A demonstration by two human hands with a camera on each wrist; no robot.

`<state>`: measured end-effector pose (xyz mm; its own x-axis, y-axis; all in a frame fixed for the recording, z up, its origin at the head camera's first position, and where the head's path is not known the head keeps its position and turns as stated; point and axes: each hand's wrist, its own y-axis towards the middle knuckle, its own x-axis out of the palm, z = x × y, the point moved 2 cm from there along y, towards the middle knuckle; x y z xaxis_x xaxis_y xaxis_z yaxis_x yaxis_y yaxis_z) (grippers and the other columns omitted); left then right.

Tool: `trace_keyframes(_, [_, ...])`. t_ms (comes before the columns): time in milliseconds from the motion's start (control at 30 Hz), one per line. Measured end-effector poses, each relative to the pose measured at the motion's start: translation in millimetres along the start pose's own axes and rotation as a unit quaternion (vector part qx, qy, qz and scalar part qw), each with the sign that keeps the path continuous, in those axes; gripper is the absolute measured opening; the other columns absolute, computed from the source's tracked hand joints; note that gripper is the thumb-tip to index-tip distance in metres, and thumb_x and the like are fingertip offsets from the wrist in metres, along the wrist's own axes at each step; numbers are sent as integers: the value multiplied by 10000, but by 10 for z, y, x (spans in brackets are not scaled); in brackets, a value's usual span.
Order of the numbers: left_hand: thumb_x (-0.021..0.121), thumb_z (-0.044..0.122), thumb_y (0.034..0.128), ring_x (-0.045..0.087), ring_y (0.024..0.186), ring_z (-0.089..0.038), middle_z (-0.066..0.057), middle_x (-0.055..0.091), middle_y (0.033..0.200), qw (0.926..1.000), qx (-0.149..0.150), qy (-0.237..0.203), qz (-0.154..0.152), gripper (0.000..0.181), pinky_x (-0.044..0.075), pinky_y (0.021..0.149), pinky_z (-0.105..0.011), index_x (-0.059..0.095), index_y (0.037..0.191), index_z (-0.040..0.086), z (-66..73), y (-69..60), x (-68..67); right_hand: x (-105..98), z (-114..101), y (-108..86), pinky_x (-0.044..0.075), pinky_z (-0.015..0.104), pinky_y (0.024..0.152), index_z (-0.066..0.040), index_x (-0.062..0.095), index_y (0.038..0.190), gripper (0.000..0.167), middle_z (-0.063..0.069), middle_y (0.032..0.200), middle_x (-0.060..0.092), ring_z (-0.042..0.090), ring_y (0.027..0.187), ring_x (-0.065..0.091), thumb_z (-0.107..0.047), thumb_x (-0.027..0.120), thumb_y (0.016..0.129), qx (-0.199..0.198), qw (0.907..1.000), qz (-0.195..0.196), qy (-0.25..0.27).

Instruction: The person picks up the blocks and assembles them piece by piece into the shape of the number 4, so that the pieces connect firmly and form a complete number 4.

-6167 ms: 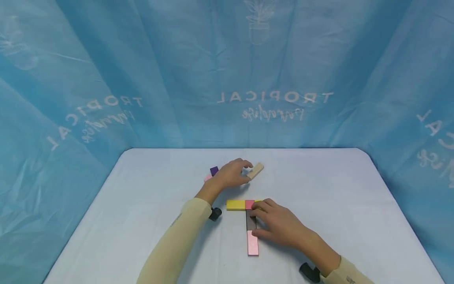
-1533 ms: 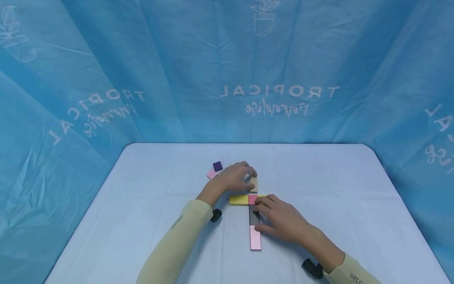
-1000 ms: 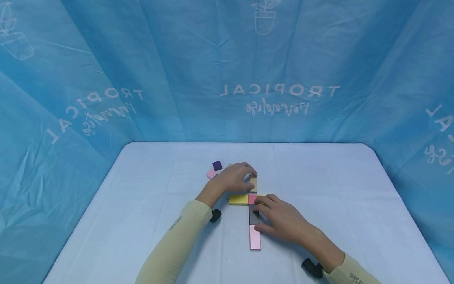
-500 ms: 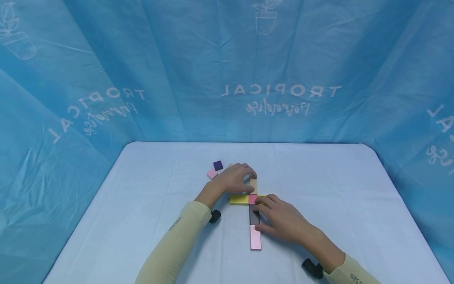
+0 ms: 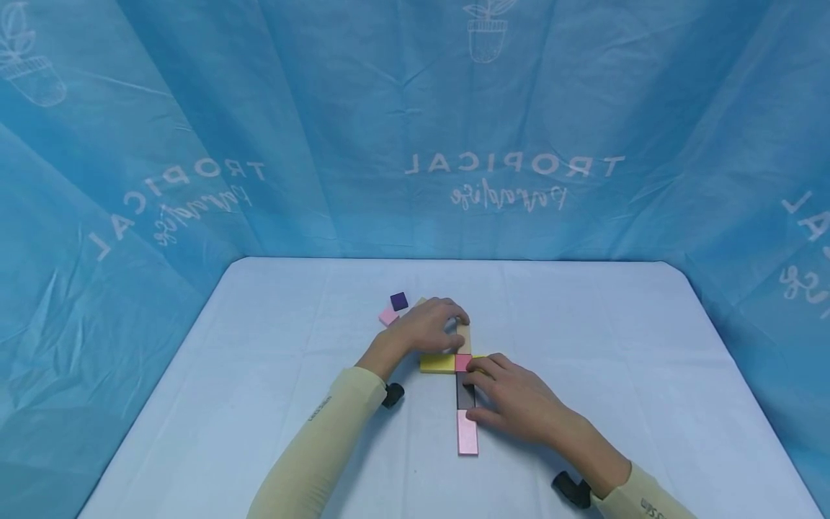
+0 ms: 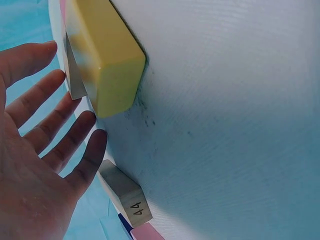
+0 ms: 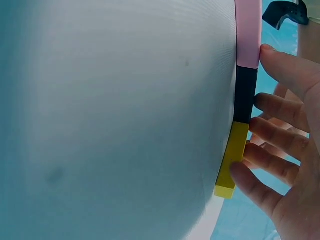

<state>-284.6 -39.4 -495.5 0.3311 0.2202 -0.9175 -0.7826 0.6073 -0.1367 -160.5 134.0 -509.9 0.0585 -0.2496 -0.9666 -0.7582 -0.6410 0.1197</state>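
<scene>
- The wood block (image 5: pixel 465 332) lies flat on the table (image 5: pixel 194 432), just beyond the red block (image 5: pixel 463 362) and in line with the grey block (image 5: pixel 465 391) and the long pink block (image 5: pixel 467 432).
- The left hand (image 5: pixel 428 324) pinches that wood block between thumb and fingers; the other fingers are spread.
- The right hand (image 5: pixel 519 404) lies with its fingers apart and relaxed, their tips touching the right yellow block (image 7: pixel 233 150), the grey block and the long pink block.
- If the left hand pushed too hard, the wood block could drive the red block into the grey block and bend the column.
- A twist on letting go could leave the wood block crooked, as the blocks seem merely to sit side by side.
- A drag of the right fingers could pull the right yellow block off the red block and break the row with the left yellow block (image 5: pixel 437 363).
- Count by colour: wood two, with the second wood block (image 6: pixel 127 192) marked 44; yellow two; pink two, with the small pink block (image 5: pixel 389 316) lying near the purple block (image 5: pixel 399 301); red one; grey one; purple one.
- That makes nine blocks, though the left hand hides some of the table and might cover another.
</scene>
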Motion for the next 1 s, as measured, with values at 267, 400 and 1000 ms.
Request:
trace_keyframes(267, [622, 404, 882, 454, 1229, -150, 68, 559, 1295, 10000, -24, -32, 19, 353, 378, 1020, -399, 661, 1199, 255, -6, -4, 1, -15, 0, 11, 416, 372, 955, -238, 642, 1196, 470, -87, 1227, 532, 135, 1164, 449, -543, 661, 840, -32, 10000, -2, 22])
trace_keyframes(400, [618, 409, 881, 454, 1228, -144, 74, 556, 1297, 10000, -42, -18, -3, 361, 379, 1019, -390, 658, 1208, 261, -13, 6, 8, -24, -3, 16, 426, 367, 952, -237, 642, 1199, 475, -88, 1219, 534, 134, 1158, 453, -543, 666, 837, -7, 10000, -38, 50])
trace_keyframes(1000, [612, 391, 885, 462, 1209, -163, 53, 531, 1312, 9997, -227, -81, 54, 353, 404, 991, -400, 660, 1209, 262, -14, -3, 4, -22, 11, 38, 419, 391, 973, -250, 642, 1202, 481, -80, 1255, 532, 143, 1184, 453, -559, 660, 835, 195, 9994, -233, 186])
